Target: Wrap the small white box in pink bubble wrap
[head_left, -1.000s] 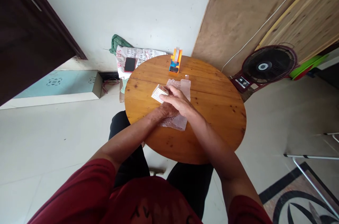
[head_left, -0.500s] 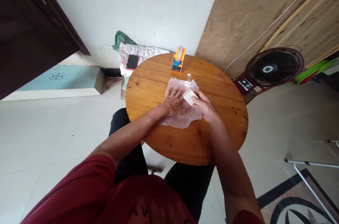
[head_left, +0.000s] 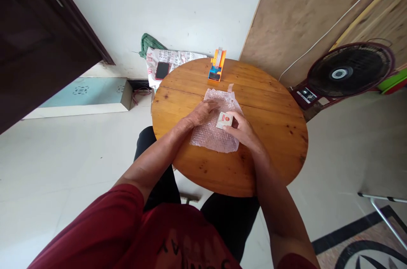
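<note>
A sheet of bubble wrap point(head_left: 216, 139) lies flat on the round wooden table point(head_left: 273, 120). My right hand point(head_left: 244, 130) grips a small white box point(head_left: 225, 119) with a red print on its face, held over the middle of the wrap. On the upper left part of the sheet rests my left hand point(head_left: 203, 113), its fingers stretched out and pointing right. A strip of clear tape point(head_left: 230, 88) sticks up at the wrap's far edge.
An orange tape dispenser point(head_left: 217, 65) stands at the table's far edge. Beyond the table's left rim a phone point(head_left: 162, 71) lies on a printed white sack point(head_left: 187, 57). To the right is a fan point(head_left: 343, 73); a white wall rises behind.
The box has turned in my right hand, so its red-printed face now shows, and sits slightly lower. My left hand has shifted from spread flat to fingers together, angled right. The view has swung slightly left.
</note>
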Demonstrator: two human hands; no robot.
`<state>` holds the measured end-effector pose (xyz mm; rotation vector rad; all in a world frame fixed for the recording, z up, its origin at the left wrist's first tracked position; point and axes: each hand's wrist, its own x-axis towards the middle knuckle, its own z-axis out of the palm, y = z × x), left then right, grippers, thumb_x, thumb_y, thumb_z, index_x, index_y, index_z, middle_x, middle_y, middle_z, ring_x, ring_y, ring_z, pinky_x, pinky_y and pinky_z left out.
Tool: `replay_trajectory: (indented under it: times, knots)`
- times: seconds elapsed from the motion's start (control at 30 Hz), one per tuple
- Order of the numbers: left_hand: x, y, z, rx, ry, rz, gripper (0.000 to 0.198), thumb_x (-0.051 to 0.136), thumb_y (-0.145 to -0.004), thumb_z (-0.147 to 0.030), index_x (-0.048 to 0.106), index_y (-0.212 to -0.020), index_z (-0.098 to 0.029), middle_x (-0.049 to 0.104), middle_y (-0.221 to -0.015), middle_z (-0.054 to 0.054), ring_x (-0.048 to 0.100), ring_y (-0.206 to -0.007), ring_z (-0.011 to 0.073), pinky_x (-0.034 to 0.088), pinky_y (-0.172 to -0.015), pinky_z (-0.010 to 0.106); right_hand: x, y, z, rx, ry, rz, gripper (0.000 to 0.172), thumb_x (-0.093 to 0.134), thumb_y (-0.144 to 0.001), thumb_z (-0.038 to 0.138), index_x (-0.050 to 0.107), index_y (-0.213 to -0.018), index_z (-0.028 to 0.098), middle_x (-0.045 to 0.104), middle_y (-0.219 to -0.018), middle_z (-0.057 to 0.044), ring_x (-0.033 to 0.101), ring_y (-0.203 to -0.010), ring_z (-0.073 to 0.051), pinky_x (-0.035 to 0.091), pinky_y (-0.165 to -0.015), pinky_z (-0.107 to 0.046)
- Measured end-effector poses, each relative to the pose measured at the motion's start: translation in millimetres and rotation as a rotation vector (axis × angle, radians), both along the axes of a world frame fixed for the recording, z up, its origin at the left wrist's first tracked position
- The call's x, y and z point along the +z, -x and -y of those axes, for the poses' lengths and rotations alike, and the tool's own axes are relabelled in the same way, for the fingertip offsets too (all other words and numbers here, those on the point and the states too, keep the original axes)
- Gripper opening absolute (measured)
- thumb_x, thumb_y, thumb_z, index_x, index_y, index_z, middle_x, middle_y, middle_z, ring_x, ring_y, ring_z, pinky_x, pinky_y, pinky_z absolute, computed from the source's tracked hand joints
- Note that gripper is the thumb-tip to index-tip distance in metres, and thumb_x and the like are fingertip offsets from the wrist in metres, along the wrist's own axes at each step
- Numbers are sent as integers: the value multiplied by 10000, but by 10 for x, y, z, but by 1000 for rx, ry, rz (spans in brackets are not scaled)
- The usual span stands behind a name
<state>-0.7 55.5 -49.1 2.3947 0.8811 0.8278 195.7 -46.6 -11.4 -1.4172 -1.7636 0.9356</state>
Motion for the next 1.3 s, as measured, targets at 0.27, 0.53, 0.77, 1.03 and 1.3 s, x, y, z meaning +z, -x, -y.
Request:
replay_trajectory:
  times: [0.27, 0.53, 0.77, 1.03, 1.3]
  knots:
    - [88, -10, 52, -21, -81, -77, 255, 486, -927, -190, 724, -1010, -150, 689, -1204, 129, 623, -1182, 242, 483, -1060, 408, 41, -1, 36, -64, -87, 214, 424, 673, -724, 276, 613, -1143, 256, 686, -1063, -44, 638, -980, -255, 498, -896, -426]
    - [106, -11, 68, 0, -63, -111, 249, 488, -927, -189, 724, -1000, -159, 680, -1216, 117, 614, -1184, 242, 470, -1067, 408, 61, -30, 28, -17, -68, 221, 374, 680, -702, 265, 641, -1074, 259, 692, -966, -13, 635, -874, -227, 502, -791, -361]
    - [87, -18, 54, -8, -61, -104, 260, 481, -925, -190, 723, -1015, -156, 678, -1207, 124, 609, -1188, 248, 468, -1071, 410, 37, -38, 23, -10, -66, 202, 360, 679, -709, 271, 636, -1066, 265, 683, -949, -7, 628, -853, -218, 505, -776, -356]
    - [79, -11, 51, -7, -72, -114, 279, 463, -928, -199, 719, -1036, -173, 679, -1211, 103, 606, -1188, 231, 459, -1084, 402, 116, 1, 56, -36, -58, 267, 330, 679, -732, 296, 627, -1057, 274, 685, -916, -6, 623, -821, -224, 497, -762, -371]
    - [91, -21, 64, 1, -56, -113, 268, 479, -939, -223, 720, -1039, -159, 677, -1217, 123, 604, -1195, 245, 455, -1084, 414, 117, -2, 49, -44, -83, 281, 385, 682, -714, 291, 631, -1095, 262, 688, -1039, -33, 630, -934, -251, 500, -846, -402]
